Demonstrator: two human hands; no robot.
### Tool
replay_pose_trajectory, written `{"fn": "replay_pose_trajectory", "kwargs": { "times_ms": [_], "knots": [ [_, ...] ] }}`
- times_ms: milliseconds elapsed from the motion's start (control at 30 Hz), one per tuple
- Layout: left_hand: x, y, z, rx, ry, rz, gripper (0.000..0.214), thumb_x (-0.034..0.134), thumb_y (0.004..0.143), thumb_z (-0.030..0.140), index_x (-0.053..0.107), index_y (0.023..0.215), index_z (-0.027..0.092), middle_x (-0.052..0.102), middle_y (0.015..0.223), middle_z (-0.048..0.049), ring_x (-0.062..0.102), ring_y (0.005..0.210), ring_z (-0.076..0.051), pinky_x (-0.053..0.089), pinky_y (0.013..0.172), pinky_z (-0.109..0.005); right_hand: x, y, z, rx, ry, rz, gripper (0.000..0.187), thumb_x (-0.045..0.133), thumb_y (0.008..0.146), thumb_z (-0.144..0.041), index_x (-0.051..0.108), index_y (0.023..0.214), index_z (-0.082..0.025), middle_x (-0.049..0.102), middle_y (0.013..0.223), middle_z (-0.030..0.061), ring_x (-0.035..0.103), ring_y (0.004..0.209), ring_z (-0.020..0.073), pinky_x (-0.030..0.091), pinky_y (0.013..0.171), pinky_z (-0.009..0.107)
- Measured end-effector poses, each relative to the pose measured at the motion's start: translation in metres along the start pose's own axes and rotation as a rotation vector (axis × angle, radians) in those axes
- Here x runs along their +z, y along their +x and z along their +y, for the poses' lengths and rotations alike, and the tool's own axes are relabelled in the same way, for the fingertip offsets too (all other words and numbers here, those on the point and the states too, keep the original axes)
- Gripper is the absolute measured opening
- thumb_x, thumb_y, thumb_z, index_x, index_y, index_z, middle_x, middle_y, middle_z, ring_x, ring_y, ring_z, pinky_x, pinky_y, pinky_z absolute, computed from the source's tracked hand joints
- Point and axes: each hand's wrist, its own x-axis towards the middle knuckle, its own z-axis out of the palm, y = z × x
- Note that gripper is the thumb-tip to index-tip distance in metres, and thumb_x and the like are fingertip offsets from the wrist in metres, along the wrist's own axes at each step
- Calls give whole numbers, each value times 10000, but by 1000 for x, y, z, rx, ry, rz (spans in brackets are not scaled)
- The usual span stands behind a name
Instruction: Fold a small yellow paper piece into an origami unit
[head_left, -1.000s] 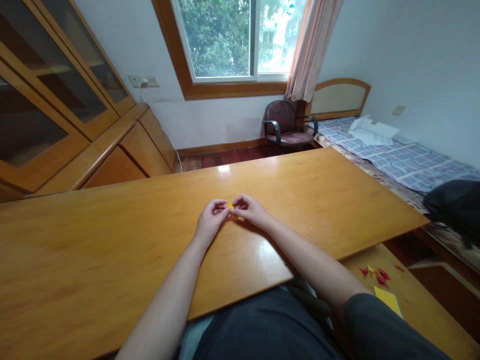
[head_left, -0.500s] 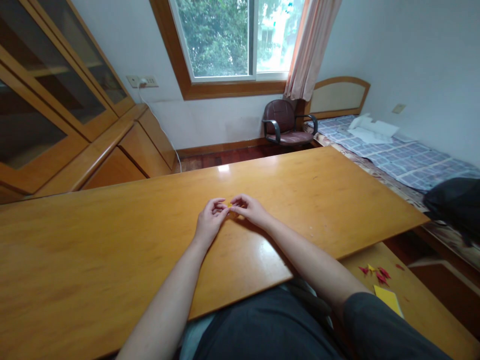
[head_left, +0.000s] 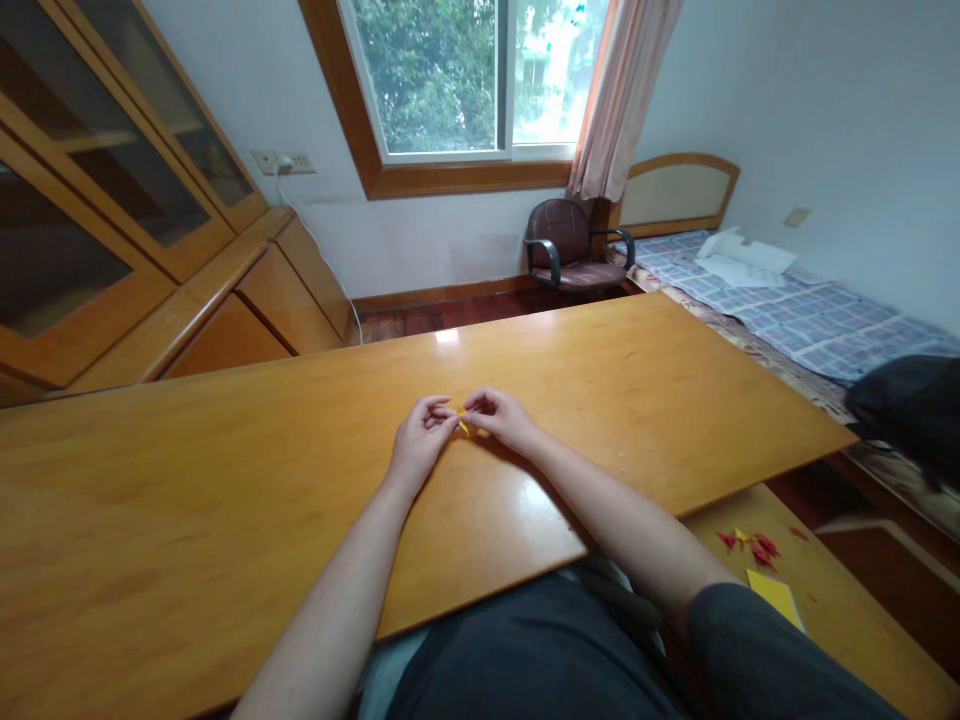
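Between my two hands, above the wooden table, is a small piece of folded yellow paper (head_left: pixel 463 426). My left hand (head_left: pixel 422 438) pinches its left side between thumb and fingertips. From the other side, my right hand (head_left: pixel 501 418) grips it with thumb and forefinger, the remaining fingers curled. A narrow pointed end of the paper sticks out below the fingertips, towards me. Much of the paper is hidden by the fingers, so its full shape cannot be made out.
On a lower wooden surface at right lie several small red and yellow folded paper pieces (head_left: pixel 763 550) and a yellow paper stack (head_left: pixel 777 598). The table (head_left: pixel 225 500) spans the view. Beyond it stand a chair (head_left: pixel 566 245), a bed (head_left: pixel 817 310) and a cabinet (head_left: pixel 150 300).
A pointed yellow end of the paper now shows more plainly below my fingertips. Both hands stay in nearly the same place, still holding the paper.
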Motion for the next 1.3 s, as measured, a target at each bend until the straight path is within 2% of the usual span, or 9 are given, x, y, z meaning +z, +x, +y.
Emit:
{"fn": "replay_pose_trajectory", "kwargs": {
  "times_ms": [367, 667, 1000, 1300],
  "knots": [
    [-2, 1, -1, -15, 39, -18, 426, 767, 704, 375, 605, 1043, 174, 664, 807, -10, 650, 774, -155, 514, 761, -284, 0, -1, -1, -2, 29, 25, 306, 768, 699, -375, 627, 860, -157, 653, 803, 4, 588, 740, 128, 455, 734, 268],
    [0, 0, 10, -87, -36, -17, 433, 780, 664, 333, 573, 1005, 164, 646, 703, 21, 644, 706, -143, 496, 736, -273, 1, 0, -2, 32, 97, 28, 294, 782, 655, -328, 596, 810, -160, 626, 753, -16, 569, 692, 112, 438, 680, 248],
    [1, -2, 11, -72, 50, 21, 396, 760, 681, 326, 577, 998, 173, 640, 683, 27, 615, 654, -135, 459, 669, -245, 4, 1, -2, 96, 128, 71, 342, 812, 601, -346, 579, 784, -175, 613, 704, -33, 561, 643, 103, 439, 643, 239],
    [3, -3, 20, -116, -6, 17, 425, 778, 642, 344, 571, 972, 173, 624, 652, 36, 614, 636, -134, 465, 648, -240, 3, 2, -2, 156, 173, 47, 385, 831, 586, -332, 572, 816, -165, 635, 675, -35, 559, 573, 88, 427, 596, 223]
  ]
}}
